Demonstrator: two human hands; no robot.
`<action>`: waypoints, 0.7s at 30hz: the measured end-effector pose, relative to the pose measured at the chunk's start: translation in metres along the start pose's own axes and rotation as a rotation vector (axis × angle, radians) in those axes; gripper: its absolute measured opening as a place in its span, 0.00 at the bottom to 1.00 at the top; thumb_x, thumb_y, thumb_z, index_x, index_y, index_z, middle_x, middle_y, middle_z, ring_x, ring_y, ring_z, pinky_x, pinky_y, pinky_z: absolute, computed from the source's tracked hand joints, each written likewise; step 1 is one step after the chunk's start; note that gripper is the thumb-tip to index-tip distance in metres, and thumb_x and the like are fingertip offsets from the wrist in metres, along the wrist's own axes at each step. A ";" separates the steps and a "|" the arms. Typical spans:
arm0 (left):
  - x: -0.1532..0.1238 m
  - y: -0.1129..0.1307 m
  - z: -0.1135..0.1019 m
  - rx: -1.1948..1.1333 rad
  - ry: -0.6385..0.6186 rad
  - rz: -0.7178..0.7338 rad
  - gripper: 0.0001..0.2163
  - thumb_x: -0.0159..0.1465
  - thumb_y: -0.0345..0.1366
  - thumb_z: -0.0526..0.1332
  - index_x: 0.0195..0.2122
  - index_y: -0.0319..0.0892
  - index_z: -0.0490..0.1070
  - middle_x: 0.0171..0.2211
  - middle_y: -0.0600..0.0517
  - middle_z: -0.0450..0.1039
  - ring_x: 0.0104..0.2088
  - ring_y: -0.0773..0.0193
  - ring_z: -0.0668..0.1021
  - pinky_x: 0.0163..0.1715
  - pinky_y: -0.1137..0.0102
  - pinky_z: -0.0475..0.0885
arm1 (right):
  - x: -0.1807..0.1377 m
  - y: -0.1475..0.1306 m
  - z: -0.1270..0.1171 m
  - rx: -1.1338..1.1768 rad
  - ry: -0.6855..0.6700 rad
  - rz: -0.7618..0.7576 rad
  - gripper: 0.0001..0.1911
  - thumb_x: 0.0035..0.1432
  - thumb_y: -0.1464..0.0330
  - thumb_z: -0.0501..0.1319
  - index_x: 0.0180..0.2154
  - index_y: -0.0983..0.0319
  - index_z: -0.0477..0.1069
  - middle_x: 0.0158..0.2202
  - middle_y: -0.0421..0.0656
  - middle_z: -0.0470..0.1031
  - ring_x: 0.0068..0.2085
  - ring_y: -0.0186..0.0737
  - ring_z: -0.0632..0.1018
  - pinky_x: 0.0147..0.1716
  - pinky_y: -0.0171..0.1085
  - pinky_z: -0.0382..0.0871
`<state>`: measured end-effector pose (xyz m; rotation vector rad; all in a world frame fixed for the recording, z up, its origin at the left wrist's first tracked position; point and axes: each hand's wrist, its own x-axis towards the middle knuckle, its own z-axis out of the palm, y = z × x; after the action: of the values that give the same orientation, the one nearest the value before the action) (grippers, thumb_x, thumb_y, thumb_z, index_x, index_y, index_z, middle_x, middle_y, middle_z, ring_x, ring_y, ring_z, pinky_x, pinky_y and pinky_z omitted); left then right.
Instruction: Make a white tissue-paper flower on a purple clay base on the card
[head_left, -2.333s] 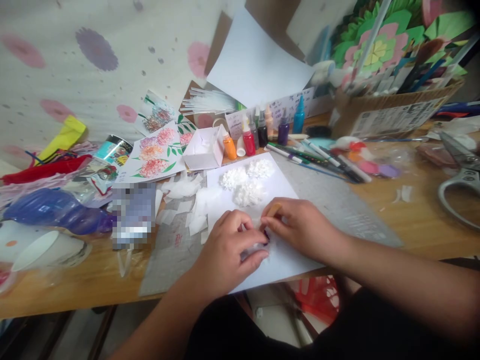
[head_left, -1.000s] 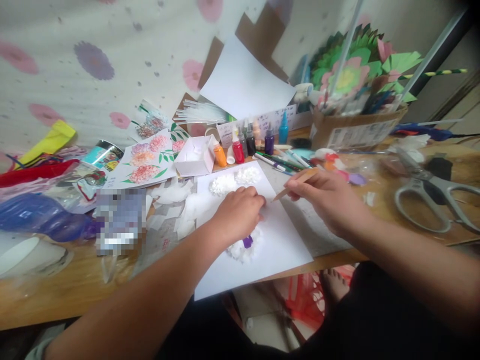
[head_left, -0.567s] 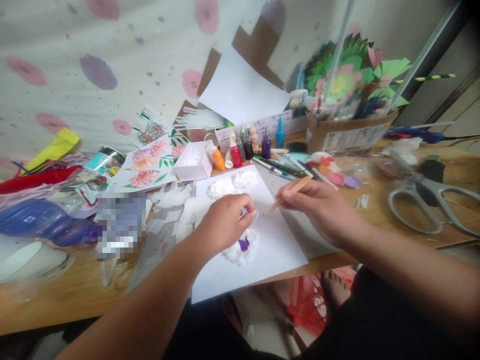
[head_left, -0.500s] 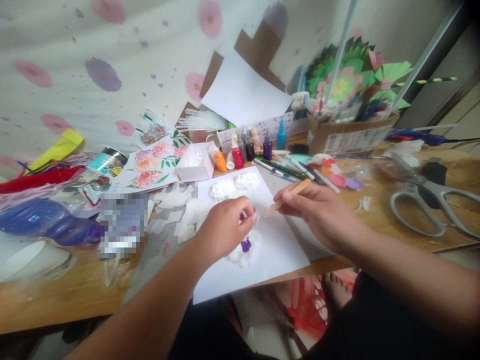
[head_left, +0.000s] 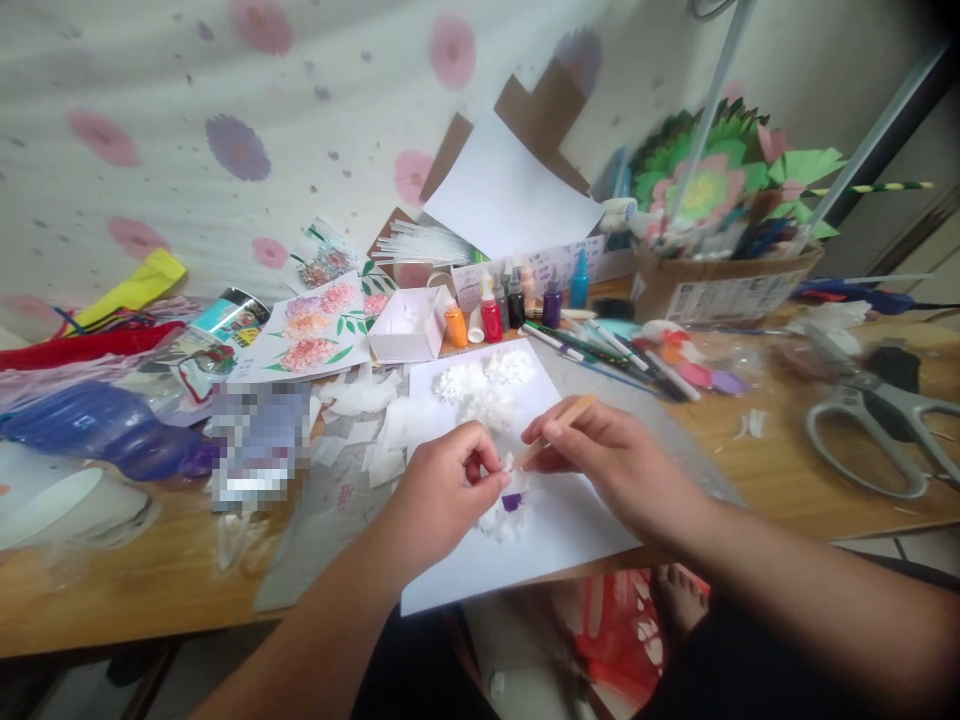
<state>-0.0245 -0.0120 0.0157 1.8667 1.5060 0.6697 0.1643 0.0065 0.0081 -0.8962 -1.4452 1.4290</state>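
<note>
A small white scrap [head_left: 508, 463] sat above the near part of a white sheet [head_left: 585, 535], pinched at the fingertips of the left hand [head_left: 448, 485], thumb and forefinger together on it. The right hand [head_left: 604, 440] was clamped around a wooden stick [head_left: 564, 430], whose lower tip came right up to the scrap; whether the two touched could not be told.

Just below the fingertips lay a ruffled white clump with a purple patch [head_left: 511, 502] at its middle, partly hidden; whether that purple was paint or paper was unclear. Taking this clump as the dial's centre, the left hand came in from about ten o'clock and the right from two. Three plain white clumps [head_left: 489, 405] grouped towards twelve, on the same sheet.

The step in hand appeared to be working the scrap with the stick's tip. The next move seemed to call for a firm pinch and a light, steady stick, with both hands kept clear of the ruffles underneath.

Farther out, loose paper pieces [head_left: 366, 395] lay at ten o'clock on a grey mat [head_left: 300, 560], and a painted flower sheet [head_left: 306, 325] between ten and eleven. Small paint bottles [head_left: 490, 318] stood at twelve, a cardboard box [head_left: 724, 290] between one and two, and large scissors [head_left: 864, 405] between two and three.
</note>
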 end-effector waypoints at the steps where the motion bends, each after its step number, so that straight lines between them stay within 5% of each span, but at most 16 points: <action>1: -0.002 -0.002 0.000 -0.011 -0.002 -0.002 0.04 0.58 0.34 0.59 0.28 0.43 0.64 0.25 0.58 0.68 0.26 0.70 0.69 0.25 0.74 0.64 | 0.000 0.002 0.001 -0.022 -0.007 -0.005 0.12 0.60 0.60 0.58 0.31 0.62 0.67 0.32 0.41 0.74 0.33 0.37 0.79 0.38 0.40 0.76; 14: -0.017 -0.021 0.010 0.192 0.190 0.062 0.02 0.57 0.30 0.58 0.29 0.43 0.67 0.23 0.57 0.66 0.24 0.70 0.69 0.23 0.75 0.63 | 0.001 0.012 0.008 -0.446 -0.124 -0.235 0.08 0.60 0.68 0.56 0.27 0.60 0.67 0.32 0.43 0.76 0.32 0.38 0.75 0.34 0.39 0.67; 21: -0.015 -0.023 0.013 0.168 0.177 0.084 0.03 0.57 0.28 0.57 0.28 0.43 0.65 0.22 0.58 0.65 0.24 0.71 0.69 0.24 0.76 0.63 | -0.001 0.006 0.008 -0.503 -0.121 -0.334 0.09 0.61 0.70 0.56 0.28 0.60 0.67 0.32 0.43 0.75 0.34 0.37 0.75 0.36 0.38 0.68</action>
<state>-0.0332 -0.0258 -0.0096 2.0516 1.6472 0.7866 0.1562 0.0030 0.0021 -0.8223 -1.9892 0.8973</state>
